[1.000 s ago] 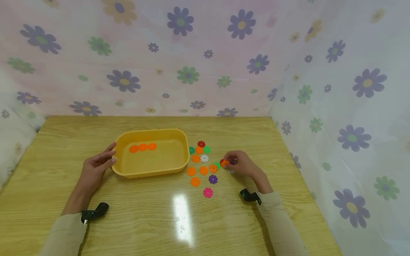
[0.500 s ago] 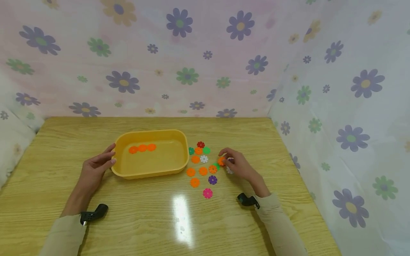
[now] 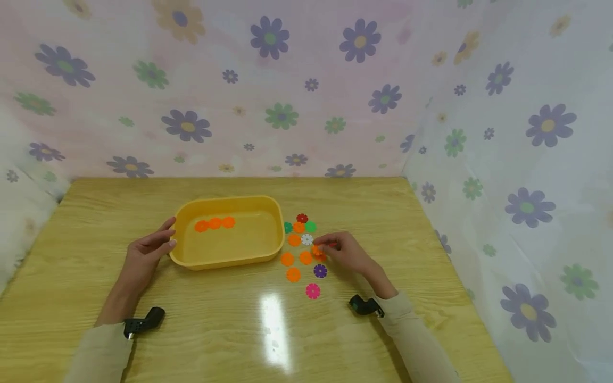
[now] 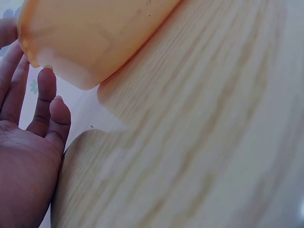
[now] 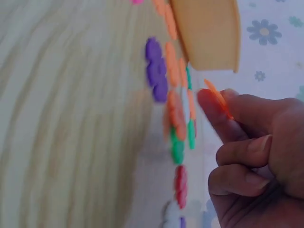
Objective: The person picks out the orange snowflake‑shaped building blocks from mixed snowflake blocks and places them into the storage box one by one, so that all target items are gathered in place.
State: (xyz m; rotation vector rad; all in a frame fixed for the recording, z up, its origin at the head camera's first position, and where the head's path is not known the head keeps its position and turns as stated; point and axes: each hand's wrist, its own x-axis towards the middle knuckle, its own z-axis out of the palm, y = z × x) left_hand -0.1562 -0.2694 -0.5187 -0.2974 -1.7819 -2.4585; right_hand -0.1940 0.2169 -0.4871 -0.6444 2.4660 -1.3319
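My left hand (image 3: 146,255) rests its fingertips against the left end of a yellow plastic tub (image 3: 225,260), with the fingers fairly straight. In the left wrist view its fingers (image 4: 46,90) reach up to the tub's rim. My right hand (image 3: 347,252) pinches an orange flower-shaped plastic disc (image 5: 218,99) between thumb and forefinger, its other fingers curled in. That disc is raised over the loose pieces, just right of a white disc (image 3: 307,240). Inside the tub, three orange discs (image 3: 215,223) lie in a row near the back left.
Loose discs are scattered right of the tub: several orange ones (image 3: 293,274), a purple one (image 3: 320,271), a pink one (image 3: 313,291), a dark red one (image 3: 302,218) and green ones (image 3: 311,226). A flower-patterned curtain (image 3: 287,96) closes off the table's back and right side.
My right hand has lifted the orange disc from the right end of the pile and carried it left toward the tub. The left hand has stayed at the tub's end.
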